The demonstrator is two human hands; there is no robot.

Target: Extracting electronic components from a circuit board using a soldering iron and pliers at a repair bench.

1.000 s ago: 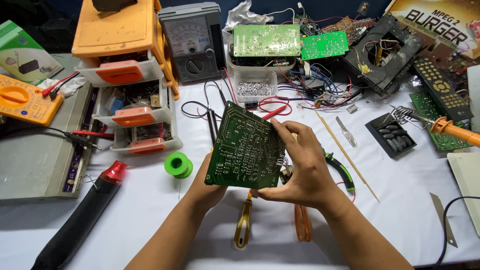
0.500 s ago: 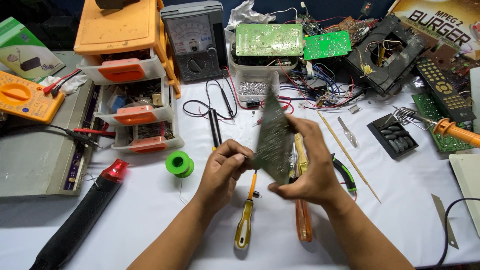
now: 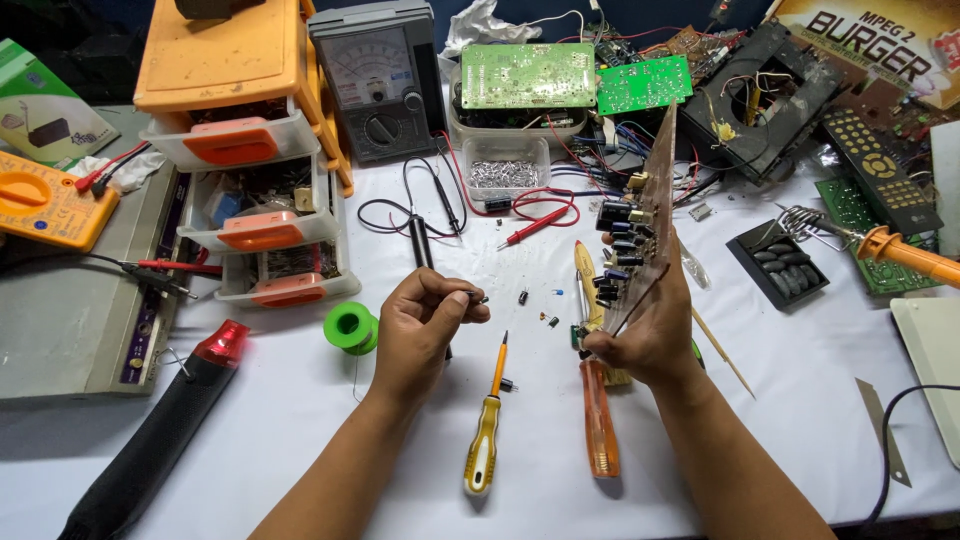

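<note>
My right hand [image 3: 650, 335] holds a circuit board [image 3: 650, 215] edge-on and upright, its component side with black capacitors turned to the left. My left hand [image 3: 420, 325] is off the board and pinches a small dark component [image 3: 478, 297] between thumb and fingertips. A few tiny loose parts [image 3: 540, 312] lie on the white table between my hands. A yellow-handled screwdriver [image 3: 486, 430] and an orange-handled screwdriver [image 3: 598, 415] lie near the table's front, below my hands.
An orange drawer cabinet [image 3: 245, 150] and an analog meter [image 3: 375, 80] stand at the back left. A green solder spool [image 3: 351, 326], a black and red heat tool [image 3: 160, 430], a soldering iron [image 3: 900, 255], green boards [image 3: 525, 75] and tangled leads crowd the table.
The board was held flat in both hands, then turned on edge. Now my left hand has let go of it and holds a small part, while my right hand has carried the board right.
</note>
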